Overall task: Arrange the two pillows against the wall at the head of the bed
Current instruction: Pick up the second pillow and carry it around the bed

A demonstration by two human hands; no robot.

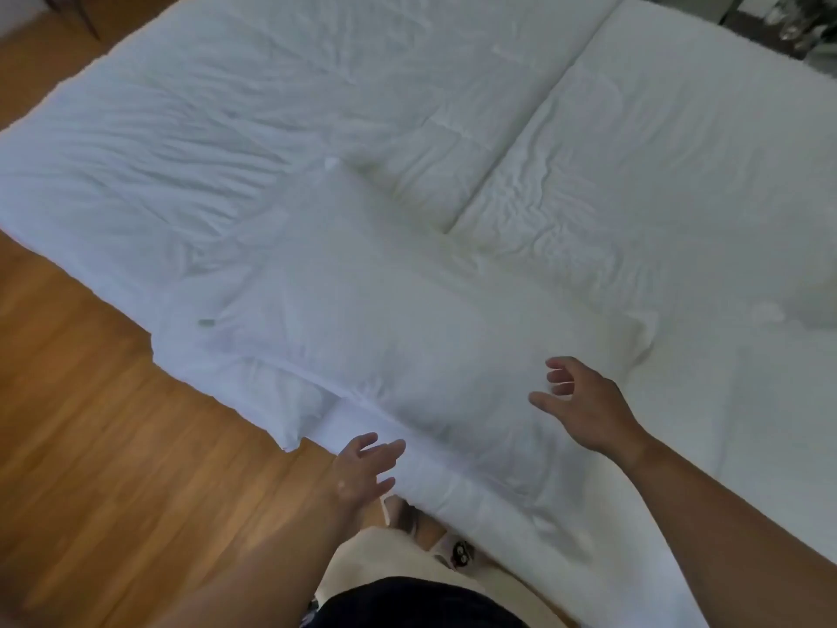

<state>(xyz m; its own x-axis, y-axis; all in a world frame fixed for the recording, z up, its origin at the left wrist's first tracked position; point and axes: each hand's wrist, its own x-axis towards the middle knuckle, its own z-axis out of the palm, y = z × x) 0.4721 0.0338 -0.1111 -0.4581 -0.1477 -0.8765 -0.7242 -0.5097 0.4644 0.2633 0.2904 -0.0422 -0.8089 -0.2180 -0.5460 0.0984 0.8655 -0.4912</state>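
A white pillow (398,319) lies flat on the bed (679,183), long axis running from about 10 o'clock to 4 o'clock, its near edge close to the bed's edge; a second pillow cannot be told apart from the white bedding in this view. A rumpled white duvet (204,129) covers the bed toward 11 o'clock, and a seam runs from the top toward the pillow's far corner, with smoother white sheet on the 2 o'clock side.

The left hand (362,473) hovers at 6 o'clock of the pillow, just off the bed's edge over the wooden floor (90,423); its fingers (389,451) are spread wide and hold nothing, pointing toward the pillow's near edge; whether they touch the cloth cannot be told. The right hand (584,405) is above the pillow's end at 4 o'clock, palm turned toward the left; its fingers (559,378) are curled loosely and apart, holding nothing.

At 6 o'clock, below the hands, a pale rug (385,555) lies on the floor beside the bed, with a patterned slipper (453,550) partly under the bed's edge; dark clothing shows at the bottom edge.
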